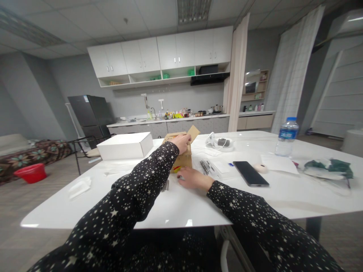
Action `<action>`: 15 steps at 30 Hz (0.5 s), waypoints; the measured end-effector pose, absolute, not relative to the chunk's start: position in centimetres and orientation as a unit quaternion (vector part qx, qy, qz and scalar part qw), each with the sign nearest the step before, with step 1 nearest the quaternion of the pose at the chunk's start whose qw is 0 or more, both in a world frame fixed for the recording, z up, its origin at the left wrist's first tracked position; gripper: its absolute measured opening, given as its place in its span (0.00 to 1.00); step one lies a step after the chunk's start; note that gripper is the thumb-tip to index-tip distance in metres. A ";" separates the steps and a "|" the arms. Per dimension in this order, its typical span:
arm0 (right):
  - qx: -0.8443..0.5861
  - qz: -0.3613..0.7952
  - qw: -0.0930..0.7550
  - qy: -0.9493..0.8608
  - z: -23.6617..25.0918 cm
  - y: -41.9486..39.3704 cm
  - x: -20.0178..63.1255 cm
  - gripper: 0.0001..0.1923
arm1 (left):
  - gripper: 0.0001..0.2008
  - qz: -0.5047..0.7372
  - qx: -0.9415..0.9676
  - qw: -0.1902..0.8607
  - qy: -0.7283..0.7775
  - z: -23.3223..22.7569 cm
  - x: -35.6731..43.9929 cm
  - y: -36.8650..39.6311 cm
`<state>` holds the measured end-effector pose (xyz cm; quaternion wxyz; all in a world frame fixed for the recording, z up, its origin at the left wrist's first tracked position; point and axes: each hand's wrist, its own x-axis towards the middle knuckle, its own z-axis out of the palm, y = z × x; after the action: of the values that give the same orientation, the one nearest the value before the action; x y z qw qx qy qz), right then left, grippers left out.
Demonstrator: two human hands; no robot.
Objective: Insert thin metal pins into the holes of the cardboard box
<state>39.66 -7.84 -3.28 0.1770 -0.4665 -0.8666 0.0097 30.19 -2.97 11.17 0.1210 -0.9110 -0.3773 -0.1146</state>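
Observation:
A small brown box [185,160], wood or cardboard, stands on the white table in front of me, with a red and yellow patch low on its front. My left hand [182,142] reaches over its top, fingers closed on a flat brown panel [194,133] that tilts up to the right. Whether the panel is joined to the box is hidden. Low at the box's front, my right hand [193,178] has its fingers bent against the box by the coloured patch. Thin metal rods [165,185] lie on the table just left of my right hand.
A white box [124,146] stands to the left on the table [181,215]. To the right are small metal tools [207,167], a black phone [250,173], a white cabled device [224,144], a water bottle [287,138] and a dark green bundle [329,167].

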 end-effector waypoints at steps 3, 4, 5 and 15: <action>-0.462 0.007 0.177 -0.869 -3.3 -7.8 39.6 0.12 | 0.18 -0.122 -0.907 0.118 -0.385 11.2 30.2 -2.8; -0.460 0.006 0.177 -0.870 -3.3 -7.8 39.6 0.12 | 0.17 -0.126 -0.905 0.118 -0.388 11.2 30.3 -2.7; -0.459 0.007 0.177 -0.870 -3.3 -7.8 39.6 0.12 | 0.17 -0.129 -0.904 0.118 -0.390 11.2 30.3 -2.7; -0.457 0.005 0.181 -0.871 -3.3 -7.8 39.5 0.12 | 0.15 -0.124 -0.904 0.131 -0.387 11.4 30.2 -2.8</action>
<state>39.51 -7.80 -3.28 0.1806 -0.4567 -0.8711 0.0048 30.23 -2.76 11.38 0.1312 -0.9044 -0.3868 -0.1238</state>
